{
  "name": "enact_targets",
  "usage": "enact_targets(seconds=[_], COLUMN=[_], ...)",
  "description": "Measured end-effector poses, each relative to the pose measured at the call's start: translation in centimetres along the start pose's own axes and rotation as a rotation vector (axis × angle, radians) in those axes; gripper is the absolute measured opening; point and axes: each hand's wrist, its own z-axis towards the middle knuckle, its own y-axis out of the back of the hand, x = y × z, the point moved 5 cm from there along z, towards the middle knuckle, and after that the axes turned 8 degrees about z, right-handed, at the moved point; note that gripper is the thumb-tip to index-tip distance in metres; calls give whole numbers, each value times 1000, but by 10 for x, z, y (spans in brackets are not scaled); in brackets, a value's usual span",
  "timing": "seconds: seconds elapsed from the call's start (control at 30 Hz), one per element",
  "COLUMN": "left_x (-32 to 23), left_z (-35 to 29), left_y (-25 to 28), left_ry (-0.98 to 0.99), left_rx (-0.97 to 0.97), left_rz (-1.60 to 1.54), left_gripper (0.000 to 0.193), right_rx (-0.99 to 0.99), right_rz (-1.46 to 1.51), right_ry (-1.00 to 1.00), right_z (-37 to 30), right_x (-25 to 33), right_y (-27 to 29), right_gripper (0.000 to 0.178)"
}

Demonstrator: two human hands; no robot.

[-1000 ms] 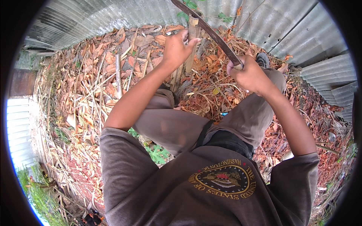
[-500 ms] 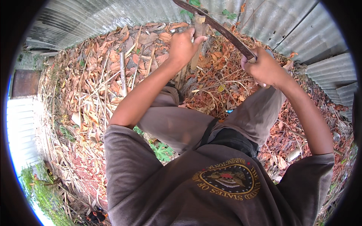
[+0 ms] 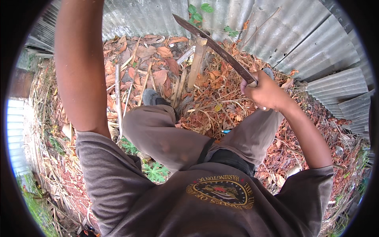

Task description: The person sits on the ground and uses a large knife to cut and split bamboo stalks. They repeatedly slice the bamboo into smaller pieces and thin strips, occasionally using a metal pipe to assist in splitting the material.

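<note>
My right hand [image 3: 263,91] is closed round the handle of a machete [image 3: 227,54]. Its long, dark, worn blade slants up and to the left, tip toward the corrugated metal. Across the top end of an upright tan wooden piece [image 3: 197,61] lies the blade; whether it has bitten in I cannot tell. My left forearm [image 3: 81,67] runs up past the upper edge of the picture, so the left hand is out of sight.
Corrugated metal sheets [image 3: 148,17] form a wall at the back and right. Dry leaves [image 3: 160,77] and sticks cover the ground. A pale stick [image 3: 118,93] lies left of my bent leg [image 3: 166,142]. My left shoe [image 3: 151,97] is near the wooden piece.
My left hand has let go of the wooden piece and swung up and left out of view. The machete stays in my right hand, across the top of the wood.
</note>
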Motion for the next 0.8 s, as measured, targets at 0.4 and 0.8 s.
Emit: enact_targets(seconds=[0.4, 0.8], left_x=[2, -11], left_z=[-61, -89], left_y=[-183, -197], left_ry=[101, 73], left_rx=[665, 721], left_rz=[-156, -207], left_gripper=[94, 93], right_rx=[57, 64], right_rz=[2, -44], right_ry=[-20, 72], right_z=[14, 27], right_x=[0, -28], right_y=[-2, -8], right_gripper=[9, 6])
